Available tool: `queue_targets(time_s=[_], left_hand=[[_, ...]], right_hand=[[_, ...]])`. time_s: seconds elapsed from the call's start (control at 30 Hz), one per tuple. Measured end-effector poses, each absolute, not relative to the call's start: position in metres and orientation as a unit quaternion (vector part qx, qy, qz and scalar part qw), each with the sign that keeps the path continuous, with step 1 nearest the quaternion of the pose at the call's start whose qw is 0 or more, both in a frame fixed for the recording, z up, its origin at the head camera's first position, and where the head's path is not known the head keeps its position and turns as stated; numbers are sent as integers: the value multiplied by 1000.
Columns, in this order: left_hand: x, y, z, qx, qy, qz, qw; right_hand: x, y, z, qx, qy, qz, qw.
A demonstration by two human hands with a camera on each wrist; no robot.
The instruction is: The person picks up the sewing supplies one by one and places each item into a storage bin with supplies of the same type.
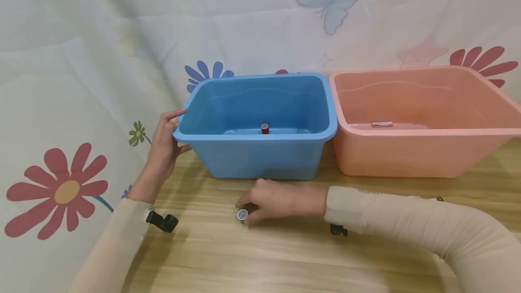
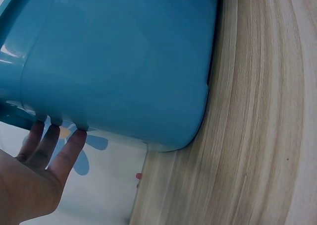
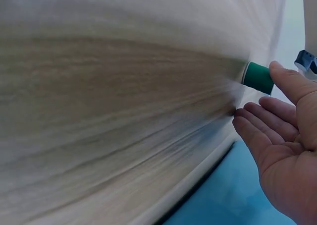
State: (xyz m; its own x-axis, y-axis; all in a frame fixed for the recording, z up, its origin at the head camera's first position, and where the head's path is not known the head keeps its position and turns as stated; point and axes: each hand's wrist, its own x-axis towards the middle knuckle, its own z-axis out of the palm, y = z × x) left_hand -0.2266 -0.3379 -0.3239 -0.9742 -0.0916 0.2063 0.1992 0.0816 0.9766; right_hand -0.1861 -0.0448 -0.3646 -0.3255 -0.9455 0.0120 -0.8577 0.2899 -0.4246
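Observation:
At the left end of the blue plastic tub (image 1: pixel 260 159), my left hand (image 1: pixel 163 141) holds the rim. One finger lies on top of the rim, and in the left wrist view several fingertips (image 2: pixel 78 134) press against the tub's outer wall. In front of the tub, a small green cylinder (image 1: pixel 242 216) with a pale ringed top stands on the table. My right hand (image 1: pixel 270 200) is right beside it, its thumb at the cylinder's side. The right wrist view shows the green side (image 3: pixel 258 78) near the thumb tip, while the other fingers are extended and apart from it.
Inside the blue tub stands a small red cylinder (image 1: pixel 265 129) with a pale top. A pink tub (image 1: pixel 407 155) adjoins it on the right, holding a small pale, folded-looking item (image 1: pixel 381 124). Behind both hangs a printed cloth (image 1: pixel 252 21). Beneath is a wood-grain table (image 1: pixel 244 257).

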Motion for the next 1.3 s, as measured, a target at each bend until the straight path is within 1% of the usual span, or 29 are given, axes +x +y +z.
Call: queue_targets(time_s=[0.3, 0.47, 0.7, 0.93, 1.1, 1.3], left_hand=[[-227, -337, -324, -36, -729, -675, 108], [-226, -336, -323, -35, -727, -678, 107], [-225, -335, -322, -36, -727, -677, 108], [-225, -335, -321, -36, -728, -677, 107], [-225, -336, -321, -39, -728, -676, 107], [-225, -336, -322, -42, -727, -677, 107]], right_hand=[[-187, -47, -366, -581, 784, -178, 127], [-185, -49, -367, -597, 775, -172, 117], [-187, -43, -364, -587, 780, -190, 103], [-192, -32, -349, -569, 786, -211, 115], [-194, -23, -336, -560, 790, -223, 113], [-194, -11, -320, -562, 789, -229, 92]])
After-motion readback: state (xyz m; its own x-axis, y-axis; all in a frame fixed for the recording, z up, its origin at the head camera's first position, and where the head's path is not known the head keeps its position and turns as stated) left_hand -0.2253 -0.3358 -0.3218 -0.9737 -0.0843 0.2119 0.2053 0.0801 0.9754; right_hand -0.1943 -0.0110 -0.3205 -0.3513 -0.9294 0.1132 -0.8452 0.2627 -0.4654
